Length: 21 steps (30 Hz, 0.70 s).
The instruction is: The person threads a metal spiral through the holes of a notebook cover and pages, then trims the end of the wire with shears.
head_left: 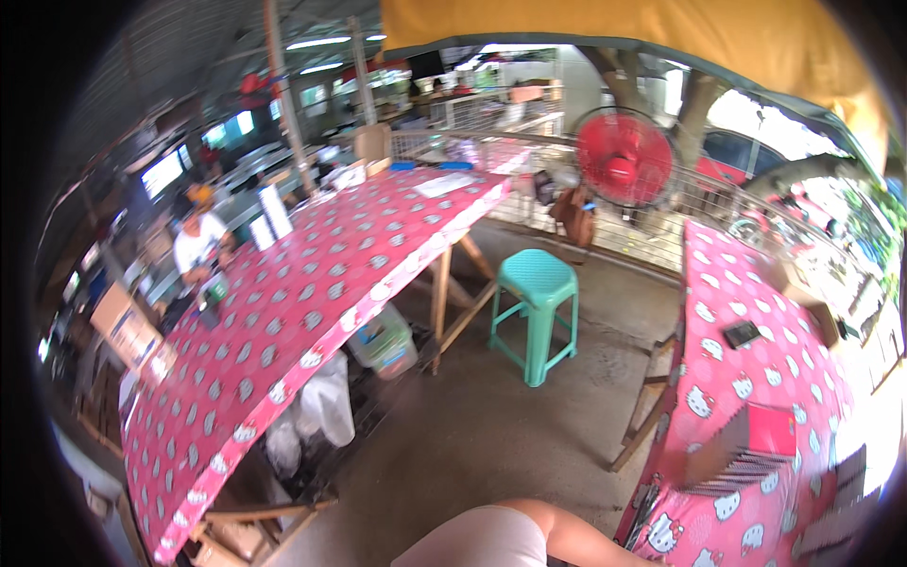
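One of my arms (595,543), in a pale sleeve (482,541), comes in at the lower edge and stretches right toward a table with a pink patterned cover (723,378). Its hand is cut off by the lower edge, and I cannot tell which arm it is. My other hand is out of the picture. Nearest the arm on that table lies a stack of flat, dark-edged pieces (737,470) beside a plain pink piece (772,430). Farther up the cover lies a dark phone-like object (742,333).
A green plastic stool (537,283) stands on the concrete floor (472,435). Left is a long pink-covered table (312,283), with plastic bags (326,402) and a clear bin (385,342) below. A red fan (625,159) stands by a wire fence. A person (200,236) is behind the long table, near a cardboard box (132,326).
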{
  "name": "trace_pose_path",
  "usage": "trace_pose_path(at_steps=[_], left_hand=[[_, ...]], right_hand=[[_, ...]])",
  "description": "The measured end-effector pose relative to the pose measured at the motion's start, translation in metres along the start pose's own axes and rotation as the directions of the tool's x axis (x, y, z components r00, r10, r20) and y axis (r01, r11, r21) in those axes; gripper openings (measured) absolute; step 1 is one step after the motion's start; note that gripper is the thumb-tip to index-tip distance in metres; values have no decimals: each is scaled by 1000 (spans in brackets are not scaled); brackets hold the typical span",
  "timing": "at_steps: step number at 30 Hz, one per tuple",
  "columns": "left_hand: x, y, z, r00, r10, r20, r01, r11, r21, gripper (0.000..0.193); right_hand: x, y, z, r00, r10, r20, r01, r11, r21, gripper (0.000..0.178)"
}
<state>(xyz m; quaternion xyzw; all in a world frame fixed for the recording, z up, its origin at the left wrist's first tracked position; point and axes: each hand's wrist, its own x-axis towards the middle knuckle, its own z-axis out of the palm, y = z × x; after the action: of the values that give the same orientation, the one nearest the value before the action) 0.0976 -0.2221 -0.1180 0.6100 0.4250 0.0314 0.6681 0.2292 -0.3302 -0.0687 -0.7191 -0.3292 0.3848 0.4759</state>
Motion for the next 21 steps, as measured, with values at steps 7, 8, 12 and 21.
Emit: trace_pose_path(at_steps=[7, 8, 12, 21], left_hand=[[-8, -4, -16, 990, 125, 71, -127, 991, 28, 103], [-19, 5, -25, 985, 139, 105, -140, 990, -2, 102], [-34, 9, -15, 932, 315, -177, -313, 949, 41, 95], [-87, 44, -4, 476, 867, -148, -777, 493, 391, 81]], right_hand=[[-41, 41, -48, 987, 59, -147, -68, 996, -59, 30], [-46, 47, -54, 986, 62, -157, -75, 994, -74, 29], [-60, 57, -54, 974, 33, -223, -49, 997, -64, 28], [-74, 37, 3, 823, -404, -400, 493, 858, 147, 35]])
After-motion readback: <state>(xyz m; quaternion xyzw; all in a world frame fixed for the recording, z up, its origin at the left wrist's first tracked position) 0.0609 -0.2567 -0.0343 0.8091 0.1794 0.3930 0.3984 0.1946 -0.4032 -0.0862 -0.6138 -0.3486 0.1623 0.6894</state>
